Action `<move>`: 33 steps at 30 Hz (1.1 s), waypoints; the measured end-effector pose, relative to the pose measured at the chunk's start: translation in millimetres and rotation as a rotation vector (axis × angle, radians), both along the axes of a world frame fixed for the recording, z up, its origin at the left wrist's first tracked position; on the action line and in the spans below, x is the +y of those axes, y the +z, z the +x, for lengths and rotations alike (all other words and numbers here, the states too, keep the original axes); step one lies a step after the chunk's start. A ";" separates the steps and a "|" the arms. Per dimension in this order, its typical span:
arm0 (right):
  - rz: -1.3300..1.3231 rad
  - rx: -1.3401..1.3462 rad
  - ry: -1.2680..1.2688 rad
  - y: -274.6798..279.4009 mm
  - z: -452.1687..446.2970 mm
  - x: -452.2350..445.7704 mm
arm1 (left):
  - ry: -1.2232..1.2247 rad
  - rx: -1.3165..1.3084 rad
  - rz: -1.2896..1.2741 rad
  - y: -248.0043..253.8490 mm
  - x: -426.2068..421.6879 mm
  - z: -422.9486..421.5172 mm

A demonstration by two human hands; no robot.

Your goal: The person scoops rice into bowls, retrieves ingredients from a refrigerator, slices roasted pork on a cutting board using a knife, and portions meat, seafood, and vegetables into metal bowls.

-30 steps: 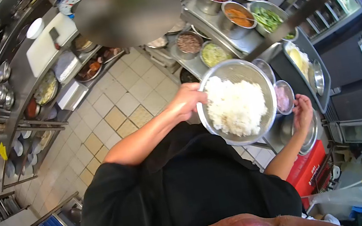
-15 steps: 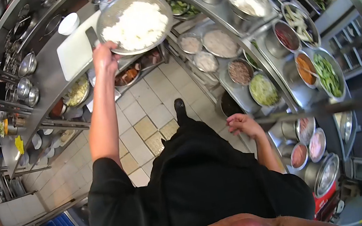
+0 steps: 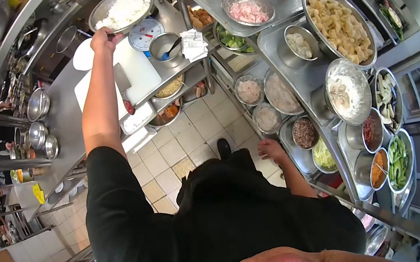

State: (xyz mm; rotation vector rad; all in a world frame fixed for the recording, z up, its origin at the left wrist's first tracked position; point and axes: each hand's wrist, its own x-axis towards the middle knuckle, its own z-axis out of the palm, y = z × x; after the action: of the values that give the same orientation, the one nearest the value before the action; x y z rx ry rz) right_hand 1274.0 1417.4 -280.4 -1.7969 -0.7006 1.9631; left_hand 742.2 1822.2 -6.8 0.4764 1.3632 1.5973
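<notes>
My left hand grips the near rim of a metal colander at the far end of the counter. White rice-like food is heaped in it. Just below the colander are a dial scale and a white cutting board. A cleaver with a red handle lies at the board. Beside the scale stands a steel pot with a blue-and-black utensil inside. My right hand hangs low near the right-hand shelving, fingers loosely bent and apart, holding nothing.
On the right, steel shelves carry bowls of pale chunks, white powder, raw meat and sliced greens. Paper slips hang at the counter's corner. Tiled floor lies between counter and shelves.
My left hand has carried the colander farther forward and left, uncovering the scale, pot and paper slips. My right hand has shifted slightly up the view, and the whole view has shifted.
</notes>
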 end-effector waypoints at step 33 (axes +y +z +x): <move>0.422 -0.209 -0.110 77.1 -223.0 128.2 | -0.504 -0.196 -0.024 -40.0 18.3 -83.5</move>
State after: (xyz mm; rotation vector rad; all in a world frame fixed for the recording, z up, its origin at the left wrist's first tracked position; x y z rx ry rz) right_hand 1051.1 1545.7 -203.3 -1.7423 -0.9761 1.4376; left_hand 658.7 1840.6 -46.7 0.5791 1.0130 1.1768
